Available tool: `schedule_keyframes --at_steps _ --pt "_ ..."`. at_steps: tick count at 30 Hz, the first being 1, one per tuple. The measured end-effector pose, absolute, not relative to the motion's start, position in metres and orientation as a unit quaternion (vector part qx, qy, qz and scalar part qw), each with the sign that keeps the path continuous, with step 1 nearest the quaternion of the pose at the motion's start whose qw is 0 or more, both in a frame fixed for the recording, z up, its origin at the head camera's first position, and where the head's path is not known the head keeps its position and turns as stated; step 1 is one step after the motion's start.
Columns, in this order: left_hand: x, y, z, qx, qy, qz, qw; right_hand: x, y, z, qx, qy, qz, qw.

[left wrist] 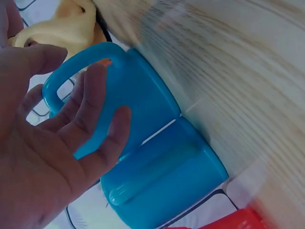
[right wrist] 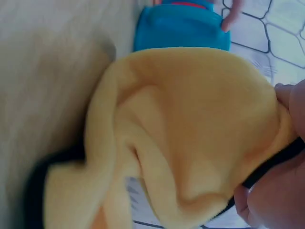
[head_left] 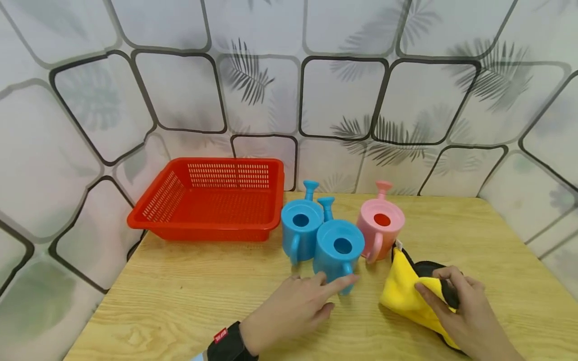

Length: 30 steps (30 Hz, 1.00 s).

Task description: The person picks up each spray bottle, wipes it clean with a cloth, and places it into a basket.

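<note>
Two blue toy watering cans stand side by side on the table; the front one [head_left: 340, 245] has its handle toward me, with the rear one [head_left: 301, 225] just behind its left side. My left hand [head_left: 295, 311] is at the front can's handle, fingers spread and loosely bent, not wrapped round it. In the left wrist view the fingers [left wrist: 93, 102] overlap that handle and the can's side. To the right, my right hand [head_left: 469, 311] pinches the edge of a yellow cloth [head_left: 402, 286] with black trim and a dark back. The cloth bunches and folds over, partly resting on the table.
A pink watering can [head_left: 381, 225] stands behind the cloth, right of the blue ones. At the back left sits a red plastic basket [head_left: 207, 234] with slotted walls. A patterned wall covering [head_left: 262, 95] rises behind the wooden table [head_left: 180, 291].
</note>
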<state>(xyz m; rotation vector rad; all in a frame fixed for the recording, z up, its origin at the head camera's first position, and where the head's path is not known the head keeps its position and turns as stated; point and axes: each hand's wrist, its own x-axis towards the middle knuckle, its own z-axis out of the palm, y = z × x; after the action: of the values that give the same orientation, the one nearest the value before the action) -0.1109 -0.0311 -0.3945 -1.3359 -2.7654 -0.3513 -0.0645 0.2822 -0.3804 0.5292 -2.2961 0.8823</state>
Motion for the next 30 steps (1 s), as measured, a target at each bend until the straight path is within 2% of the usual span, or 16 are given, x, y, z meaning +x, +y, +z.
schedule_keyframes --at_steps 2,4,8,10,12,15,18,23,27,30 --pt "-0.111 -0.033 -0.392 -0.413 -0.901 -0.133 0.022 -0.066 0.283 -0.385 0.200 -0.867 0.343 0.300" --pt "-0.111 -0.040 -0.391 -0.388 -0.908 -0.154 0.024 -0.065 0.286 -0.389 0.152 -0.891 0.347 0.251" --pt "-0.113 -0.057 -0.395 -0.322 -0.913 -0.252 0.016 -0.069 0.301 -0.386 0.056 -0.934 0.352 0.040" --pt "-0.114 -0.065 -0.399 -0.292 -0.899 -0.327 0.000 -0.070 0.304 -0.386 0.062 -0.940 0.335 0.005" --pt "-0.115 -0.071 -0.402 -0.267 -0.884 -0.385 -0.017 -0.070 0.300 -0.386 0.114 -0.935 0.333 0.049" --pt "-0.114 -0.076 -0.404 -0.241 -0.852 -0.461 -0.055 -0.069 0.287 -0.391 0.228 -0.904 0.290 0.216" --pt "-0.111 -0.075 -0.402 -0.211 -0.818 -0.529 -0.085 -0.072 0.273 -0.392 0.295 -0.866 0.272 0.297" --pt "-0.106 -0.068 -0.395 -0.166 -0.733 -0.645 -0.136 -0.080 0.251 -0.389 0.353 -0.818 0.282 0.356" --pt "-0.103 -0.062 -0.391 -0.149 -0.666 -0.706 -0.186 -0.086 0.235 -0.378 0.391 -0.787 0.286 0.382" --pt "-0.104 -0.058 -0.391 -0.134 -0.635 -0.733 -0.204 -0.092 0.226 -0.366 0.419 -0.770 0.266 0.402"
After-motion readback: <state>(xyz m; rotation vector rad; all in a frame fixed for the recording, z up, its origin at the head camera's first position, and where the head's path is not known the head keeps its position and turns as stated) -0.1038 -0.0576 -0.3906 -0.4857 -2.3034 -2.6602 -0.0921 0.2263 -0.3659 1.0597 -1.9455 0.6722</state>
